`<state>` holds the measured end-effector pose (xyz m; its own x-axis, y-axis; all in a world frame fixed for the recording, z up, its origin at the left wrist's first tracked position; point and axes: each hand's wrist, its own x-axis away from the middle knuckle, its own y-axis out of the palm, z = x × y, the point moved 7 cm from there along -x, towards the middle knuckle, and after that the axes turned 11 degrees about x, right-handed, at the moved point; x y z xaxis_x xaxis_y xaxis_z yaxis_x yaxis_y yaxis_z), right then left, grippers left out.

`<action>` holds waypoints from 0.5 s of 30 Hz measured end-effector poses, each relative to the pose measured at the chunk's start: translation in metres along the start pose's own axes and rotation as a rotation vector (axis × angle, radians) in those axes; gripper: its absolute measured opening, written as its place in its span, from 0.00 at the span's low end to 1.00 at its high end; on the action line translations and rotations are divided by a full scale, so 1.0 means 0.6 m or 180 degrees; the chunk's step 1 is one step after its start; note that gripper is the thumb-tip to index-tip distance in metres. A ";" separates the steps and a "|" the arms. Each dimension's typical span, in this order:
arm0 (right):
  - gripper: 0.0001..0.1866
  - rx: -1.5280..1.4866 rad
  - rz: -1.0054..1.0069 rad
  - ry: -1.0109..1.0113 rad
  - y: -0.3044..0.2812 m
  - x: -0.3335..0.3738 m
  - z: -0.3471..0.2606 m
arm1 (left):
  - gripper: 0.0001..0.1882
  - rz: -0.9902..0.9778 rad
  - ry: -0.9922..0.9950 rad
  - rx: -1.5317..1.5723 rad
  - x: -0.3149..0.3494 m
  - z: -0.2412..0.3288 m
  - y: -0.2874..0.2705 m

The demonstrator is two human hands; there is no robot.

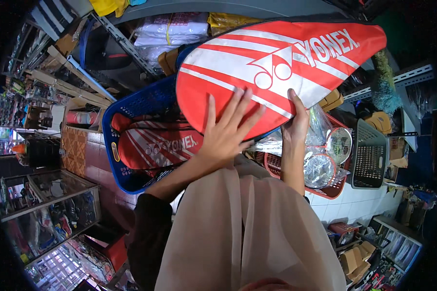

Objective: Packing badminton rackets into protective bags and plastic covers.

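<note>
A red and white racket bag point(218, 63) is held up before me, its narrow end toward the upper right. My left hand point(228, 128) lies flat on the bag's wide end with the fingers spread. At the bag's lower edge my right hand point(297, 119) grips it, thumb on the front and the other fingers hidden behind. Below and to the left, a similar red racket bag point(155, 148) lies in a blue plastic basket point(112, 165), partly covered by my left forearm.
Wrapped rackets point(320, 169) fill a red basket point(332, 195) on the right. Beside it stands a grey-green basket point(369, 155). Plastic-wrapped white clothes point(172, 29) are stacked on a shelf behind. A glass display case point(48, 208) stands at the left, and a metal shelf rail point(398, 80) juts in at the right.
</note>
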<state>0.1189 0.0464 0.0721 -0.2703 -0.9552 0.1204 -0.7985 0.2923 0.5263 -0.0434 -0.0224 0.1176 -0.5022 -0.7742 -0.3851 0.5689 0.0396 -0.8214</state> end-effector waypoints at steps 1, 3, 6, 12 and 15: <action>0.23 0.0117 -0.0047 -0.0035 0.002 -0.001 0.001 | 0.41 0.0051 -0.0135 -0.0124 -0.009 -0.013 0.001; 0.24 0.0227 -0.0132 -0.0078 0.014 -0.001 -0.007 | 0.37 0.0329 -0.0163 -0.0558 -0.022 -0.028 0.003; 0.31 0.0487 -0.0363 -0.0329 0.024 -0.005 -0.041 | 0.38 0.0646 0.0174 -0.0124 -0.028 -0.045 -0.026; 0.49 0.2674 0.0604 -0.3406 0.031 0.047 -0.245 | 0.32 0.0799 0.0247 0.0455 -0.029 -0.063 -0.067; 0.41 0.5253 -0.0557 -0.4085 0.143 0.101 -0.234 | 0.30 0.0840 0.0443 0.0282 -0.030 -0.063 -0.081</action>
<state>0.1096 0.0072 0.2425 0.2884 -0.6206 -0.7292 -0.2784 0.6743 -0.6840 -0.0865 0.0135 0.1485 -0.4105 -0.6504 -0.6392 0.7430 0.1678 -0.6479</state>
